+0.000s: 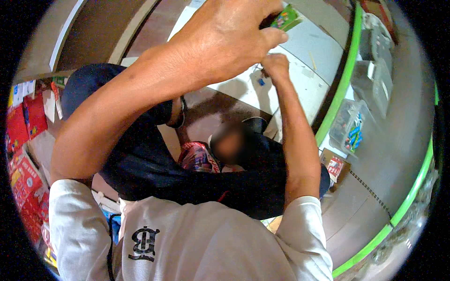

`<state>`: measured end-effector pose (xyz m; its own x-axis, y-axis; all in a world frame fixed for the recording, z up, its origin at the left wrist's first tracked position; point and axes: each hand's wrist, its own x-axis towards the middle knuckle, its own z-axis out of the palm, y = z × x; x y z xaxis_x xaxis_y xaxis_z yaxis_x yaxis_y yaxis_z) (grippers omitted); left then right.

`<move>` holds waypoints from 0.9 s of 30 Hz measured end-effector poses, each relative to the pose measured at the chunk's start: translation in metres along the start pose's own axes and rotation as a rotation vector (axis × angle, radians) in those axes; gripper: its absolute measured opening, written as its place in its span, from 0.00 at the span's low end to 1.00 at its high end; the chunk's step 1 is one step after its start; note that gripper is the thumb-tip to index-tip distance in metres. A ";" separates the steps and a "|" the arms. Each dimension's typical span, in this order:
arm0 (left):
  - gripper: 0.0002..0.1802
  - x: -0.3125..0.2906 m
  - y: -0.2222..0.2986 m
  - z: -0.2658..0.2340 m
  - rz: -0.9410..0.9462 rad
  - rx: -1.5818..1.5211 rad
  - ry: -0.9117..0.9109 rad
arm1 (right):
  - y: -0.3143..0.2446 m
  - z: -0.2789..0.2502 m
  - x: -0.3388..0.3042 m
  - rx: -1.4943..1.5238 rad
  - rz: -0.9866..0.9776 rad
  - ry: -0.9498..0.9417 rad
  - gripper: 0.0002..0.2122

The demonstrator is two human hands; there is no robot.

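My left hand [239,35] is raised at the top of the view, thumb and fingers closed on a small green printed packet [287,18]. Just below it, my right hand [276,64] is closed over a white board [300,77]. What its fingers hold, if anything, is hidden. A tiny blue piece [261,82] lies on the board just under the right hand. The two hands are close together, the left one nearer the camera.
Beyond a green-edged shelf [344,89] on the right, a clear plastic box [344,124] holds blue and green pieces. More clear bins [372,86] stand farther back. A small carton [335,164] is by my right knee. Red printed packages [26,182] lie along the left. My crossed legs [154,164] fill the middle.
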<state>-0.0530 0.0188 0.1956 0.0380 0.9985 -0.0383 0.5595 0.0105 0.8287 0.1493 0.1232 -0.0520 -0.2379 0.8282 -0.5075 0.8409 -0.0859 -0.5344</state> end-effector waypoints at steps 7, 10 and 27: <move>0.12 0.004 -0.013 0.047 0.336 0.077 0.176 | -0.082 -0.170 -0.134 0.696 -0.366 0.329 0.07; 0.11 0.003 -0.007 0.054 0.347 0.084 0.132 | -0.091 -0.182 -0.186 0.832 -0.491 0.509 0.08; 0.09 0.004 0.003 0.079 0.468 0.145 0.064 | -0.085 -0.139 -0.201 0.662 -0.628 0.665 0.05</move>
<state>0.0143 0.0182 0.1541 0.2651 0.8954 0.3577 0.6043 -0.4433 0.6620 0.1935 0.0412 0.1889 -0.0557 0.9415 0.3325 0.1931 0.3369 -0.9215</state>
